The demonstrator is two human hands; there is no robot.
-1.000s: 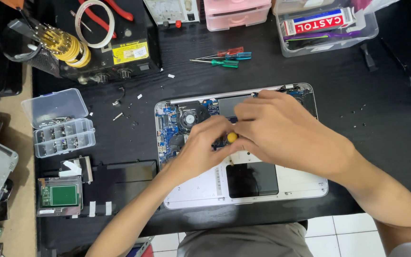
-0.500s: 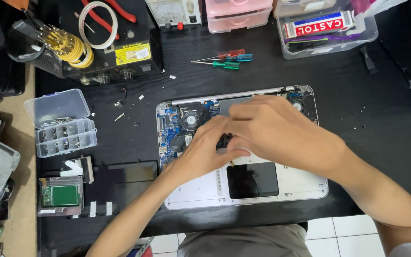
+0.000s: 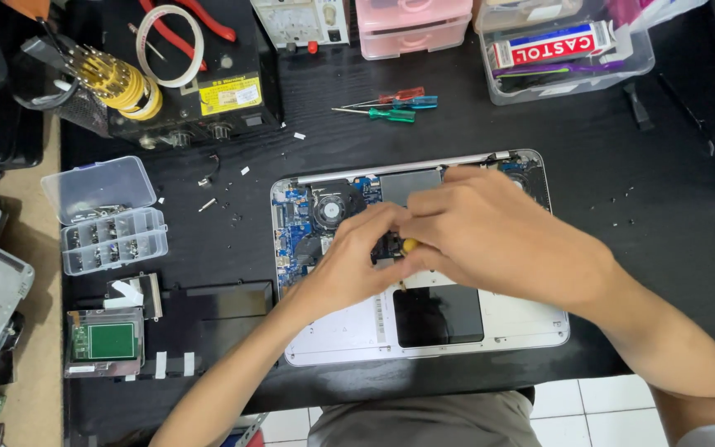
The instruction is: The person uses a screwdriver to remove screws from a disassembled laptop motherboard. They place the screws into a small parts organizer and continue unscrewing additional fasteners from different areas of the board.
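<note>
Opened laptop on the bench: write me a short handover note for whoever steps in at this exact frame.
Left hand: fingers pinched on a small part over the blue board beside the fan.
Right hand: closed on a yellow-tipped screwdriver, tip hidden between the hands.
Opened laptop: bottom cover off, lying flat on the black table.
Done: internals exposed; loose screws lie to the left, near the clear parts box.
Left: whatever sits under the fingers is not visibly freed. Spare screwdrivers lie above the laptop.
</note>
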